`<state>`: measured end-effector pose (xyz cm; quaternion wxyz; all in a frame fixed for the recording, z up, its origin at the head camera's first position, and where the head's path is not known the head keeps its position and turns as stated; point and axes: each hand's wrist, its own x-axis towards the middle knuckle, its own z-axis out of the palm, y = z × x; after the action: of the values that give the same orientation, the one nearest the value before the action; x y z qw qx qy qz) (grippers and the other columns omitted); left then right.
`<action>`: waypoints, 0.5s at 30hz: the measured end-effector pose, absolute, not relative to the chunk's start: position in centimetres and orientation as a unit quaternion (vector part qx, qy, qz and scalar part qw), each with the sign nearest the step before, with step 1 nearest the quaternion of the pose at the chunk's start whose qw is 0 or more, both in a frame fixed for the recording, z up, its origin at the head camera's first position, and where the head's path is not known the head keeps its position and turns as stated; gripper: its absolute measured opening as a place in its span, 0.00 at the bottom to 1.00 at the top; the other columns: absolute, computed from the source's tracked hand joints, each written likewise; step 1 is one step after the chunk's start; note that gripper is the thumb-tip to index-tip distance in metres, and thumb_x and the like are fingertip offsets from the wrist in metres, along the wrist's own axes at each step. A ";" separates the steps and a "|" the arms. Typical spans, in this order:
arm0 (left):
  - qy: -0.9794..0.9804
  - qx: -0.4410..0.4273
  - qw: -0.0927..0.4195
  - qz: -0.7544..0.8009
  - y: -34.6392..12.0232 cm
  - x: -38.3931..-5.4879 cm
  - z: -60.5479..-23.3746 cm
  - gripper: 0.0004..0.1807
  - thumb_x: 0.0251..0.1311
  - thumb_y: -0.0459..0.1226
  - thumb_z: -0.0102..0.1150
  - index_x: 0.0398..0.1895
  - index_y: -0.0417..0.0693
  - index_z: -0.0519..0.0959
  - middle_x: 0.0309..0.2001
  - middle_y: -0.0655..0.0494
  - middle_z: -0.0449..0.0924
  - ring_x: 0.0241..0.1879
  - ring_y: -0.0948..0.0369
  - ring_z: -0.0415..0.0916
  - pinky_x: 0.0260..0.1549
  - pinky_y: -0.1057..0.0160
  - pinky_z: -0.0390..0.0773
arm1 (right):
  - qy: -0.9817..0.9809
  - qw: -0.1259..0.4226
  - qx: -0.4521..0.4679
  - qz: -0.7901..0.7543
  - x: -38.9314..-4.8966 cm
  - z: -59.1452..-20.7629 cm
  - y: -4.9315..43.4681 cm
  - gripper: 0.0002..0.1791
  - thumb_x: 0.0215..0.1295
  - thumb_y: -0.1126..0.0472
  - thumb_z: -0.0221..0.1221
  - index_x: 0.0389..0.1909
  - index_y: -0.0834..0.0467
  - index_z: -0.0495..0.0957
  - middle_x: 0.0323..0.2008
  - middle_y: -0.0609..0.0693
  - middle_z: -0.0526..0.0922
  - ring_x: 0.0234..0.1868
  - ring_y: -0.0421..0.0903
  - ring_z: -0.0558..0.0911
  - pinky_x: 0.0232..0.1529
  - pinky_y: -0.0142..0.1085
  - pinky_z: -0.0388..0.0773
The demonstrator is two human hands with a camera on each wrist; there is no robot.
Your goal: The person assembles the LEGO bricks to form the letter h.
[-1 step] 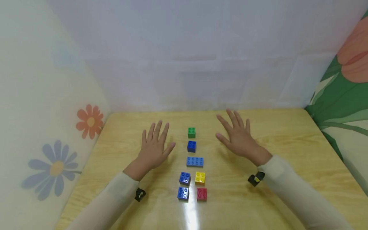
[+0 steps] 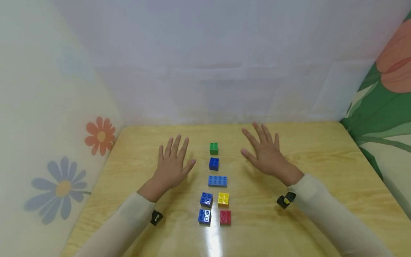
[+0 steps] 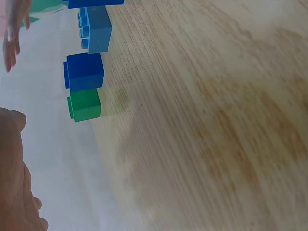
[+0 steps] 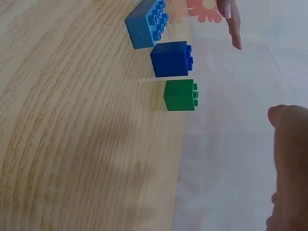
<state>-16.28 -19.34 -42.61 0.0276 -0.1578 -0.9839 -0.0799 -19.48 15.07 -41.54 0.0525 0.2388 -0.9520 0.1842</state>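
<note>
Toy building bricks stand studs-up in a column on the wooden table. At the far end is a green brick (image 2: 213, 148), then a dark blue brick (image 2: 214, 164) and a long light blue brick (image 2: 217, 181). Nearer are a blue brick (image 2: 206, 199) beside a yellow brick (image 2: 223, 199), and another blue brick (image 2: 204, 216) beside a red brick (image 2: 225, 217). To the left of the column, my left hand (image 2: 171, 169) is held over the table with fingers spread. My right hand (image 2: 269, 157) is likewise spread on the right side. Both hands are apart from the bricks and hold nothing.
A pale wooden table (image 2: 273, 228) carries the bricks. White cloth (image 2: 224, 71) hangs behind its far edge. Flower-printed panels flank it, with a blue flower (image 2: 63, 189) on the left and green leaves (image 2: 382, 110) on the right. Each wrist wears a small black device.
</note>
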 end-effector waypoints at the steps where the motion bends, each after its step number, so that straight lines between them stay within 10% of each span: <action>1: -0.984 -0.157 0.027 -0.082 -19.4 -16.3 -42.7 0.43 0.71 0.63 0.32 0.78 0.54 0.34 0.77 0.47 0.25 0.74 0.46 0.21 0.66 0.33 0.29 | -0.952 0.052 0.239 0.184 -19.5 -41.6 15.1 0.38 0.72 0.34 0.41 0.78 0.39 0.40 0.77 0.52 0.29 0.75 0.57 0.30 0.63 0.72 0.27; 9: -0.959 -0.212 0.035 -0.183 -19.0 -14.4 -42.3 0.45 0.72 0.58 0.38 0.77 0.45 0.32 0.77 0.43 0.36 0.75 0.47 0.35 0.70 0.41 0.44 | -0.923 0.087 0.288 0.239 -17.6 -42.3 15.0 0.39 0.72 0.40 0.48 0.78 0.45 0.44 0.77 0.53 0.39 0.75 0.57 0.41 0.66 0.68 0.43; 15: -0.922 -0.282 0.038 -0.263 -17.4 -10.1 -39.9 0.41 0.68 0.53 0.54 0.77 0.51 0.49 0.73 0.50 0.56 0.71 0.51 0.56 0.65 0.47 0.63 | -0.868 0.054 0.363 0.334 -13.0 -42.0 14.1 0.41 0.68 0.49 0.59 0.76 0.52 0.51 0.73 0.50 0.55 0.72 0.51 0.56 0.66 0.55 0.62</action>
<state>-10.12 -17.44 -39.92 0.0376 -0.2824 -0.9218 -0.2629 -12.98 14.14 -42.04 0.0544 0.3629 -0.8681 0.3342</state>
